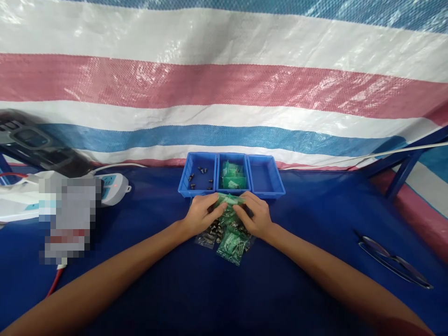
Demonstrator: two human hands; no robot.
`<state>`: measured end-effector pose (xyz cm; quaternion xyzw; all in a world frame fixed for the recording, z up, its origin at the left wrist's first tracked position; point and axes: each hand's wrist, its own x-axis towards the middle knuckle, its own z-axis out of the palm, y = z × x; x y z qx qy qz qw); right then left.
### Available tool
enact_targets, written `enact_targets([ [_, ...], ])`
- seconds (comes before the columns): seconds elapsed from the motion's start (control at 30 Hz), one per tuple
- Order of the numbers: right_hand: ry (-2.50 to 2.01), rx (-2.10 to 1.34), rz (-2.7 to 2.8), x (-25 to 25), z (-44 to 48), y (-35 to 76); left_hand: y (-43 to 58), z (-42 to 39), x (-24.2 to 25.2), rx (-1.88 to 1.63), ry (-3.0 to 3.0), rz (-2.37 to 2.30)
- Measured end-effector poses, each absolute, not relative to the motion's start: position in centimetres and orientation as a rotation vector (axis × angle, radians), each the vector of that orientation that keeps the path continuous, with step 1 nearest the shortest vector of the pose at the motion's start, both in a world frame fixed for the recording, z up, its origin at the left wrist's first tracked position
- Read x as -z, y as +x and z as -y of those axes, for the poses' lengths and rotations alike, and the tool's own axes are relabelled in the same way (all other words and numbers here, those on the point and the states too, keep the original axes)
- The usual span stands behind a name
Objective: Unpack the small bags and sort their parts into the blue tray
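Note:
Between my two hands, a small green plastic bag [230,199] is pinched at both ends, close in front of the middle bin. My left hand [203,214] has its fingers closed on one end; my right hand [255,215] grips the other. Below them lies a pile of small bags: a green bag of screws [232,245] in front and a clear bag of dark metal parts [206,239] at the left. The middle blue bin [249,185] holds several green bags. Several loose dark screws [200,169] are scattered in the left blue bin [185,179].
The right blue bin [266,175] adjoins the middle one. At the left are a white power strip [114,189], cables and a partly blurred grey object [72,219]. Glasses [394,261] lie at the right on the blue table [315,210]. A striped tarp [224,88] hangs behind.

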<state>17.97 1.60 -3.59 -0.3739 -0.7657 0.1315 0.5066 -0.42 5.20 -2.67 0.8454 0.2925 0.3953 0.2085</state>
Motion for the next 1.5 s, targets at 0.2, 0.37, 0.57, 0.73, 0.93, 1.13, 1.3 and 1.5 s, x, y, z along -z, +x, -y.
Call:
enact_targets([
  [0.2,-0.919,-0.311,1.824,3.80,-1.79,17.91,-0.37,-5.27,2.54,-1.085,2.391,-0.759],
  [0.37,-0.942,-0.312,1.814,3.70,-1.71,17.96,-0.42,-4.98,2.44,-1.018,2.335,-0.850],
  [0.57,-0.955,-0.293,1.820,3.56,-1.45,17.93,-0.31,-5.09,2.47,-1.044,2.360,-0.833],
  [0.73,-0.936,-0.271,1.828,3.68,-1.46,17.83,-0.30,-5.15,2.64,-1.089,2.401,-0.837],
  [0.93,-0.888,-0.308,1.874,3.41,-1.55,17.75,-0.44,-5.05,2.58,-1.190,2.427,-0.784],
  [1.13,-0.882,-0.327,1.861,3.60,-1.68,17.75,-0.45,-5.11,2.62,-1.213,2.432,-0.787],
  [1.3,-0.912,-0.337,1.843,3.63,-1.73,17.67,-0.40,-5.14,2.67,-1.180,2.445,-0.754],
  [1.5,-0.920,-0.327,1.852,3.65,-1.65,17.75,-0.31,-5.11,2.52,-1.127,2.427,-0.761],
])
